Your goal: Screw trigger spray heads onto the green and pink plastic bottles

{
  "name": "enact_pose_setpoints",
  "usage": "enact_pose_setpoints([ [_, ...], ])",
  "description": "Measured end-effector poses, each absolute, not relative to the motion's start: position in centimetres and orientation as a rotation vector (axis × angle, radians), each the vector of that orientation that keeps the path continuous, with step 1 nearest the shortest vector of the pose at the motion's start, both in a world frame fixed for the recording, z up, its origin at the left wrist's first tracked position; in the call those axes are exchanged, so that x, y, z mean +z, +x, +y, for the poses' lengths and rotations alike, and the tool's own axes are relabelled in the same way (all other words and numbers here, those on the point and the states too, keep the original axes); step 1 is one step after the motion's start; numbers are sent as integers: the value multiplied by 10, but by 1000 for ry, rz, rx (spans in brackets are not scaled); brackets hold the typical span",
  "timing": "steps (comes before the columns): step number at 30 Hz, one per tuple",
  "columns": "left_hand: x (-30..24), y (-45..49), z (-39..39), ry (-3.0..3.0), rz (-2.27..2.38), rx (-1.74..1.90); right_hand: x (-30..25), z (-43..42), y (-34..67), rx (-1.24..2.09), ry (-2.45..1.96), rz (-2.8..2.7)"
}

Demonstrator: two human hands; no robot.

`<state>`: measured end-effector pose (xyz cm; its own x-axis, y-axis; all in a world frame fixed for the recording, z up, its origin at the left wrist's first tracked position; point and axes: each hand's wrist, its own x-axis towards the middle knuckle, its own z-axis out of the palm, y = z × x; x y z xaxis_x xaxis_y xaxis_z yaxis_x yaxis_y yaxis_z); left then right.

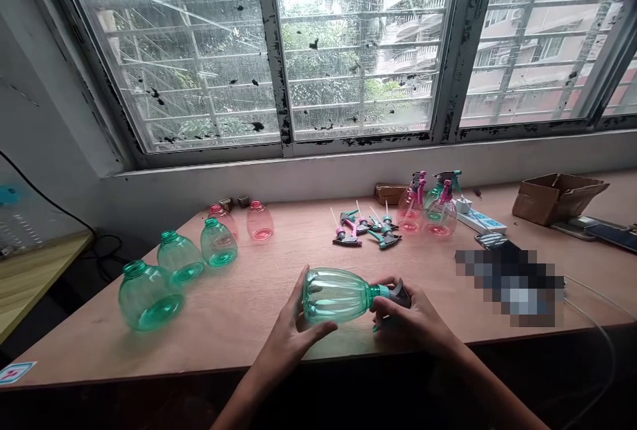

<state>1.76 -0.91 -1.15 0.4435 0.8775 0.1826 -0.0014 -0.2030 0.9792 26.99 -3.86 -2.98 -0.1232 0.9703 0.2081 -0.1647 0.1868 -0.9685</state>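
A clear green spray bottle [338, 294] lies on its side in the air above the table's front edge, its base to the left. Around the base end curls my left hand [297, 327], thumb along the underside. My right hand [411, 317] grips the dark and green spray head [393, 292] at the bottle's neck. The spray head sits at the mouth; how far it is screwed on I cannot tell. Several loose spray heads [368, 227] with thin tubes lie beyond the bottle. On the left stand green bottles without heads, the nearest green bottle [149, 297] being closest to me.
Two headless pink bottles [259, 221] stand at the back left. Pink and green bottles with heads [440, 211] stand at the back right, near a white power strip [480, 219]. An open cardboard box [552, 201], a blurred-out object [512, 284] and cables are on the right.
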Motion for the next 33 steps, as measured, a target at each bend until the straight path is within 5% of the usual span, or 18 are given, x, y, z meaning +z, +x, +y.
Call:
enact_pose_setpoints([
  [33,-15,15,-12,1699,890,977,-27,-40,270,1270,-909,-1276],
])
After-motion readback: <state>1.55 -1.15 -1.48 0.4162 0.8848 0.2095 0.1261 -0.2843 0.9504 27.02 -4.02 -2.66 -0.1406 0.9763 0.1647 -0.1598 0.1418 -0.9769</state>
